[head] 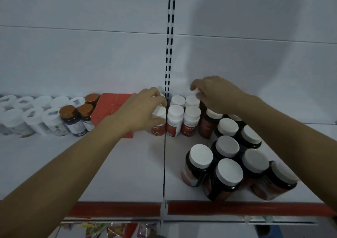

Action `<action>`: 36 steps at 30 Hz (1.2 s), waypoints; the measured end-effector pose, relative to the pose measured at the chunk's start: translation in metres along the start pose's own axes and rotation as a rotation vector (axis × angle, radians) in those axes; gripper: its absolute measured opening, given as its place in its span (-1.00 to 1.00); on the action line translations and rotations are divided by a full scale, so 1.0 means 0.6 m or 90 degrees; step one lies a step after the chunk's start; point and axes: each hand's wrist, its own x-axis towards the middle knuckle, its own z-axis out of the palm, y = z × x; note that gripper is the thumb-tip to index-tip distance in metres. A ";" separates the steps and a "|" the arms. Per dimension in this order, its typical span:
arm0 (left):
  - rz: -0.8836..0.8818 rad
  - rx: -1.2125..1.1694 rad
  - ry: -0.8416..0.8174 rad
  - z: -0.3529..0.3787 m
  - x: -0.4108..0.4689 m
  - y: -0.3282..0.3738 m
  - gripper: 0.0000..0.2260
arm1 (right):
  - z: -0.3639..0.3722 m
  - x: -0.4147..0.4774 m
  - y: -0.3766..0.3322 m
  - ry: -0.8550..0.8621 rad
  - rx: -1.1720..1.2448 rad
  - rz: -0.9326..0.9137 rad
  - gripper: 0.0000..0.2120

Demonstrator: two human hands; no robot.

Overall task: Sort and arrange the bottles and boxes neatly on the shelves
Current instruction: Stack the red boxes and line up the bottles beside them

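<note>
Head view: a white shelf with a red front strip, backed by a white panel and a slotted upright. At the shelf's middle seam, far back, the left hand grips a white-capped, red-labelled bottle. Just right of it, the right hand curls over the matching bottles; I cannot tell whether it holds one. Dark jars stand near right. The label writing is too blurred to read.

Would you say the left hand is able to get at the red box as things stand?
Probably yes, once freed: the box stands right beside the left hand, partly under the wrist, with nothing on top of it. But the fingers grip a white-capped bottle, which would have to be let go first.
</note>
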 end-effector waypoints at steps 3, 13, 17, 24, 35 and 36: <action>0.000 -0.022 0.007 -0.014 0.004 -0.007 -0.39 | 0.009 0.020 -0.007 -0.121 -0.076 -0.031 -0.45; 0.028 -0.069 -0.079 -0.027 0.009 -0.031 -0.46 | 0.018 0.041 -0.016 -0.094 -0.297 -0.078 -0.59; 0.032 -0.078 -0.080 -0.027 0.007 -0.034 -0.46 | 0.017 0.040 -0.014 -0.045 -0.277 -0.121 -0.62; 0.031 -0.040 -0.076 -0.029 0.008 -0.044 -0.48 | 0.022 0.043 -0.015 -0.037 -0.187 -0.124 -0.62; 0.059 -0.052 -0.023 -0.026 0.003 -0.071 -0.65 | 0.002 -0.009 -0.012 -0.018 -0.040 -0.109 -0.58; 0.067 -0.046 -0.014 -0.026 0.003 -0.069 -0.67 | 0.006 -0.013 -0.019 -0.039 -0.070 -0.124 -0.54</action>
